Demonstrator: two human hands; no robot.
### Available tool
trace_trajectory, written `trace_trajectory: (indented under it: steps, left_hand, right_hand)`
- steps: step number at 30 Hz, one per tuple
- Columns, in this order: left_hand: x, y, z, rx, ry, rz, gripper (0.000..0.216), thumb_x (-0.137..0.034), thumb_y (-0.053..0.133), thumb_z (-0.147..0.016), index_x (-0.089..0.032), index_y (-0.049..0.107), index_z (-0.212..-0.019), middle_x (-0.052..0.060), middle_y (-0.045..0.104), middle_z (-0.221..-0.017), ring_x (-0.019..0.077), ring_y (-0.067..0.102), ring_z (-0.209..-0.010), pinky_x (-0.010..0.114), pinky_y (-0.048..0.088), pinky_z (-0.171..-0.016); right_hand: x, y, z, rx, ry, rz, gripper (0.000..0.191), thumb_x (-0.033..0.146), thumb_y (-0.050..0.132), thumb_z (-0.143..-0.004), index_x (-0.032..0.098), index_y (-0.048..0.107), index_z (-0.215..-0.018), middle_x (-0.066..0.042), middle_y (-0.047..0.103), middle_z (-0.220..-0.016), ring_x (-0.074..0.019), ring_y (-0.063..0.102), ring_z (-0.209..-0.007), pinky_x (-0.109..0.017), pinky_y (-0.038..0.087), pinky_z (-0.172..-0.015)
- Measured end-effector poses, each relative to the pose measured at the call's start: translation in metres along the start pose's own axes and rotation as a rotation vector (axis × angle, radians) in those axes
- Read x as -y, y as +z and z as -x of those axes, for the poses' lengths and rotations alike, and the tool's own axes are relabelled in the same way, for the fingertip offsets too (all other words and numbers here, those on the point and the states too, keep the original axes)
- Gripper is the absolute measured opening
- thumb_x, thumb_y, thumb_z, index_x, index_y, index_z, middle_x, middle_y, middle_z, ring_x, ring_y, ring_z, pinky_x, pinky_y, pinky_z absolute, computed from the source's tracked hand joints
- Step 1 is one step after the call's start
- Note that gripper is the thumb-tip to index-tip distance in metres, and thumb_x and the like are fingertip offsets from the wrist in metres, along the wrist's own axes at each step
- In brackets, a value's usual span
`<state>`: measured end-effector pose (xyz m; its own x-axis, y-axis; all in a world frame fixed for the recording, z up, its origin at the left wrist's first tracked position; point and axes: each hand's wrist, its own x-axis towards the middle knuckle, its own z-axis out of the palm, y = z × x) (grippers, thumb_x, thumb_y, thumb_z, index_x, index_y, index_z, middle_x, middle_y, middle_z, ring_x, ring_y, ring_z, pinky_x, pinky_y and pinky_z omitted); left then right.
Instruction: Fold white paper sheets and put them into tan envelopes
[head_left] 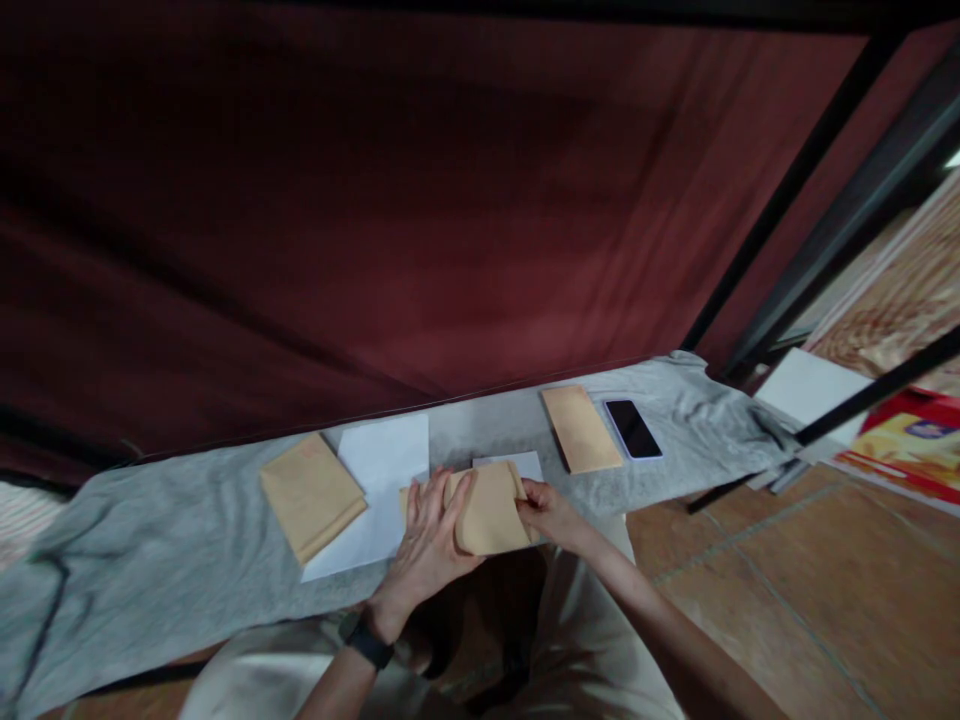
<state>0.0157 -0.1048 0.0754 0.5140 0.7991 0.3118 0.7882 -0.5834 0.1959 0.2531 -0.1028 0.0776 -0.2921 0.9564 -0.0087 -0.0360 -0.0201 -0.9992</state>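
A brown paper envelope [486, 512] is held between my two hands at the near edge of the cloth-covered surface. My left hand [433, 535], with a dark watch on the wrist, grips its left side, fingers over the top. At the right end, my right hand [549, 510] pinches the envelope's edge, its fingertips partly hidden by the paper. White paper [517, 464] shows just behind the envelope. To the left lie white sheets [386, 450] and a stack of brown envelopes [311, 490]. A single brown envelope [581, 428] rests to the right.
A phone [634, 430] lies right of the single envelope. Grey cloth [187, 530] covers the narrow surface, with a dark red curtain [420, 220] behind it. Black metal bars [795, 190] rise at the right. A red box [911, 445] stands beyond, above the tiled floor [750, 590].
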Motion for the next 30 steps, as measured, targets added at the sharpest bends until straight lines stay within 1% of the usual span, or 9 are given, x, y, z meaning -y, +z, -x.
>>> trace_trajectory:
  steps: [4, 8, 13, 18, 20, 23, 25, 27, 30]
  left_hand:
    - [-0.002, 0.001, 0.003, -0.024, -0.013, -0.020, 0.106, -0.040, 0.074, -0.070, -0.019, 0.019, -0.158, 0.020, 0.038, -0.151, 0.0379, 0.033, -0.143, 0.061, 0.016, -0.120]
    - [-0.002, 0.002, 0.004, -0.043, -0.019, -0.034, 0.104, -0.036, 0.072, -0.071, -0.018, 0.019, -0.158, 0.019, 0.041, -0.149, 0.0369, 0.036, -0.141, 0.059, 0.017, -0.120]
    - [-0.006, 0.002, 0.003, -0.043, -0.012, -0.050, 0.101, -0.033, 0.071, -0.070, -0.017, 0.022, -0.157, 0.021, 0.033, -0.155, 0.0392, 0.033, -0.142, 0.060, 0.019, -0.119]
    - [-0.007, 0.004, 0.001, -0.072, -0.009, -0.027, 0.098, -0.026, 0.068, -0.071, -0.015, 0.021, -0.156, 0.019, 0.049, -0.140, 0.0357, 0.043, -0.135, 0.059, 0.017, -0.121]
    - [-0.007, 0.007, 0.000, -0.071, -0.011, -0.027, 0.098, -0.027, 0.068, -0.071, -0.017, 0.020, -0.156, 0.018, 0.050, -0.138, 0.0356, 0.045, -0.133, 0.061, 0.016, -0.121]
    - [-0.005, 0.012, -0.001, -0.072, -0.030, -0.021, 0.103, -0.030, 0.068, -0.071, -0.017, 0.014, -0.158, 0.018, 0.050, -0.137, 0.0360, 0.045, -0.132, 0.061, 0.018, -0.120]
    - [-0.004, 0.015, -0.001, -0.072, -0.050, -0.020, 0.105, -0.030, 0.069, -0.072, -0.017, 0.011, -0.158, 0.018, 0.050, -0.137, 0.0359, 0.045, -0.133, 0.060, 0.020, -0.119]
    - [-0.004, 0.016, -0.001, -0.068, -0.059, -0.024, 0.106, -0.030, 0.069, -0.071, -0.017, 0.010, -0.159, 0.018, 0.049, -0.138, 0.0359, 0.044, -0.133, 0.060, 0.020, -0.119]
    - [-0.006, 0.015, -0.002, -0.057, -0.041, -0.030, 0.107, -0.031, 0.071, -0.071, -0.017, 0.010, -0.158, 0.018, 0.048, -0.139, 0.0357, 0.043, -0.134, 0.061, 0.021, -0.119]
  right_hand:
    - [-0.003, -0.001, 0.000, -0.027, -0.026, 0.123, 0.022, 0.027, 0.056, -0.079, 0.021, 0.072, -0.092, 0.000, 0.073, -0.086, -0.0193, 0.064, -0.083, -0.026, 0.049, -0.072]
    - [-0.008, -0.002, -0.003, -0.073, 0.022, 0.164, 0.022, 0.023, 0.053, -0.078, 0.022, 0.070, -0.092, 0.001, 0.071, -0.084, -0.0166, 0.063, -0.075, -0.024, 0.047, -0.067]
    - [-0.007, -0.001, -0.004, -0.086, 0.026, 0.221, 0.019, 0.022, 0.052, -0.079, 0.021, 0.068, -0.089, 0.001, 0.069, -0.078, -0.0149, 0.061, -0.071, -0.022, 0.045, -0.063]
    - [-0.010, -0.003, -0.004, -0.201, 0.069, 0.326, 0.012, 0.023, 0.057, -0.080, 0.022, 0.067, -0.087, 0.002, 0.065, -0.068, -0.0137, 0.057, -0.057, -0.022, 0.042, -0.053]
    - [-0.012, -0.005, -0.002, -0.246, 0.045, 0.350, 0.016, 0.023, 0.056, -0.081, 0.022, 0.068, -0.093, 0.000, 0.068, -0.074, -0.0148, 0.060, -0.061, -0.024, 0.047, -0.056]
    - [-0.005, -0.010, 0.004, -0.383, -0.122, 0.394, 0.032, 0.023, 0.053, -0.083, 0.022, 0.065, -0.113, -0.007, 0.070, -0.104, -0.0194, 0.067, -0.086, -0.031, 0.054, -0.076]
    - [0.006, -0.014, 0.009, -0.475, -0.232, 0.431, 0.037, 0.024, 0.051, -0.087, 0.022, 0.063, -0.121, -0.010, 0.066, -0.119, -0.0217, 0.065, -0.102, -0.035, 0.052, -0.089]
    - [0.017, -0.016, 0.012, -0.448, -0.258, 0.439, 0.031, 0.026, 0.050, -0.089, 0.023, 0.066, -0.116, -0.009, 0.069, -0.112, -0.0218, 0.066, -0.100, -0.036, 0.051, -0.091]
    - [0.021, -0.017, 0.014, -0.220, -0.104, 0.341, 0.025, 0.027, 0.052, -0.089, 0.022, 0.073, -0.101, -0.004, 0.072, -0.089, -0.0193, 0.066, -0.079, -0.032, 0.053, -0.075]
